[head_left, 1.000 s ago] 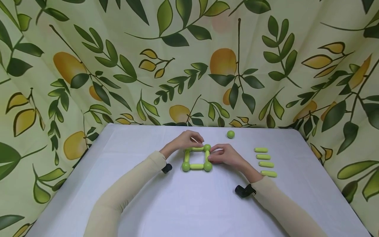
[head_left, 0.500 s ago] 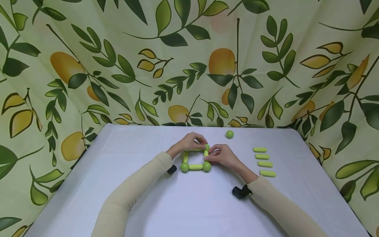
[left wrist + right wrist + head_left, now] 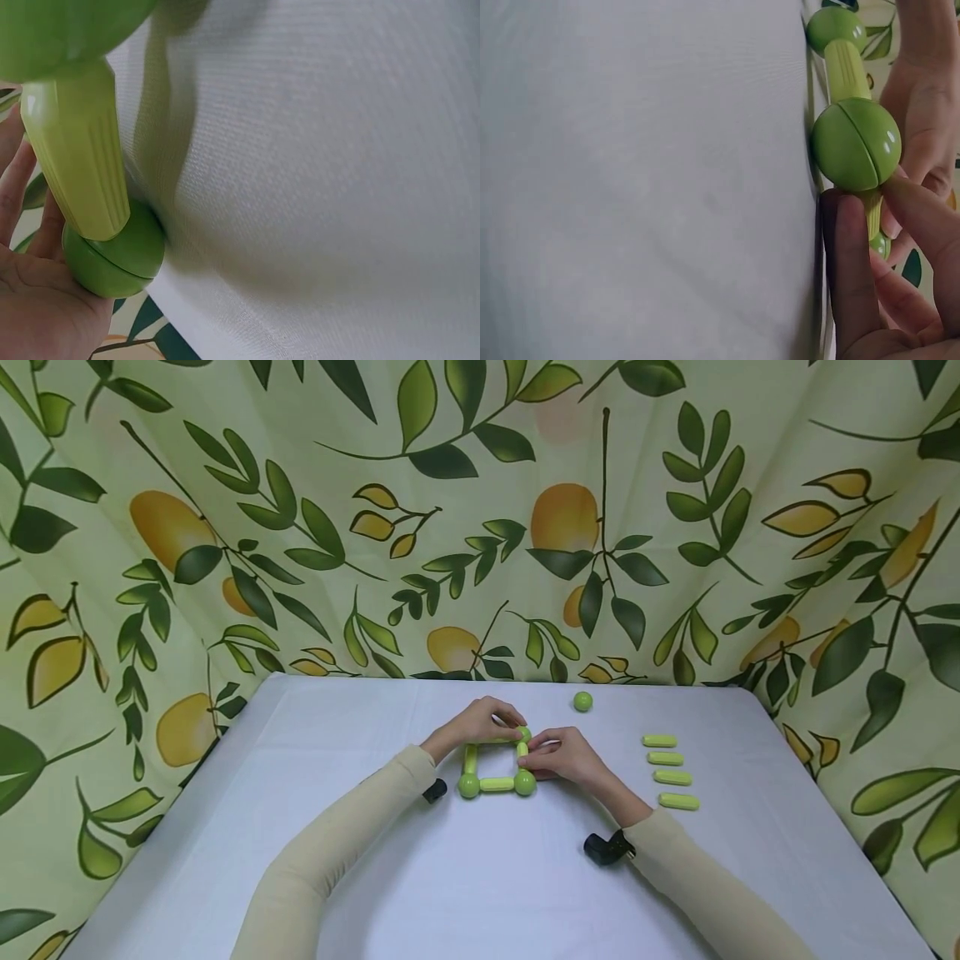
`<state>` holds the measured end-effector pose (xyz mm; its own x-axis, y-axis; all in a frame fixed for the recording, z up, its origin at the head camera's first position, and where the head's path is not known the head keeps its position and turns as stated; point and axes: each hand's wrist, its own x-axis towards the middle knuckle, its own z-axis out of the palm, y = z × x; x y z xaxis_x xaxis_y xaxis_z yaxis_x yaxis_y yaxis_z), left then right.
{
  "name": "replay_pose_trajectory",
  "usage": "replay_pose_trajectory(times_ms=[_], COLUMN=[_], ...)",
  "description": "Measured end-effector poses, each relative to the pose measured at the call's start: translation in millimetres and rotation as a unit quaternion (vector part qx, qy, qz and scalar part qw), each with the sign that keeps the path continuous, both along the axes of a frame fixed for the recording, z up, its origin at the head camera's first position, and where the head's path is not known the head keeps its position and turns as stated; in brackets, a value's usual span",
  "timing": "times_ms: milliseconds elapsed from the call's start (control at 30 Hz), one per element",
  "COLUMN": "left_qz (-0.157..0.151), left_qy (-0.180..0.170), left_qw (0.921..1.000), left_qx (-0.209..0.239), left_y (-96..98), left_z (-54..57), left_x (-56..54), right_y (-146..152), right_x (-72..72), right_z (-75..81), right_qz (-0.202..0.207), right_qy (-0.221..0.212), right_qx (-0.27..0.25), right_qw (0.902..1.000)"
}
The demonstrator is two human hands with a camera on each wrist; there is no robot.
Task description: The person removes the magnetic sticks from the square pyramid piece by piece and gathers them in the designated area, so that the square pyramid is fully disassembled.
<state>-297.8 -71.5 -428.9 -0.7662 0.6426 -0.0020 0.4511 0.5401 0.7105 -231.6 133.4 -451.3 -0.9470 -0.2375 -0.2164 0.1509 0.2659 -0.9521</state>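
Observation:
A square of green balls and yellow-green rods (image 3: pixel 497 784) lies on the white-covered table, one ball at each corner. My left hand (image 3: pixel 480 720) reaches over its far side and pinches the far right ball (image 3: pixel 525 734) between thumb and fingers. That arm and hand cover the far left corner in the head view, but the left wrist view shows its ball (image 3: pixel 112 255) and the left rod (image 3: pixel 79 150). With thumb and fingers, my right hand (image 3: pixel 567 753) pinches the right-side rod (image 3: pixel 874 214), just behind the near right ball (image 3: pixel 856 142).
A loose green ball (image 3: pixel 582 701) sits near the table's back edge. To the right, several loose rods (image 3: pixel 665 759) lie in a column. A leaf-and-fruit patterned curtain (image 3: pixel 480 527) hangs behind the table (image 3: pixel 495 877).
Over the first half second my left hand shifted right along the far rod to the far right ball. My right hand keeps its hold on the right-side rod, nearly still.

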Motion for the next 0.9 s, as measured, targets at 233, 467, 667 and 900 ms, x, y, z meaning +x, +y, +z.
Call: replay_pose_trajectory(times_ms=[233,467,667,900], left_qz=[0.003,0.007,0.007,0.008], left_qy=[-0.001,-0.007,-0.009,-0.011], left_qw=[1.0,0.9999,0.9999,0.9999], left_qx=[-0.002,-0.004,-0.003,0.006], left_y=[0.7,1.6,1.8,1.3], left_z=[1.6,0.6,-0.4,-1.0], left_x=[1.2,2.1,2.2,2.1], right_y=[-0.9,-0.7,0.1,0.5], right_x=[1.4,0.7,1.0,0.4], right_z=[-0.3,-0.8,-0.1,-0.7], right_qz=[-0.011,-0.009,-0.008,-0.012], right_qy=[-0.005,-0.017,-0.026,-0.036], right_qx=[0.0,0.005,0.007,-0.011], right_qw=[0.9999,0.9998,0.9996,0.9992])
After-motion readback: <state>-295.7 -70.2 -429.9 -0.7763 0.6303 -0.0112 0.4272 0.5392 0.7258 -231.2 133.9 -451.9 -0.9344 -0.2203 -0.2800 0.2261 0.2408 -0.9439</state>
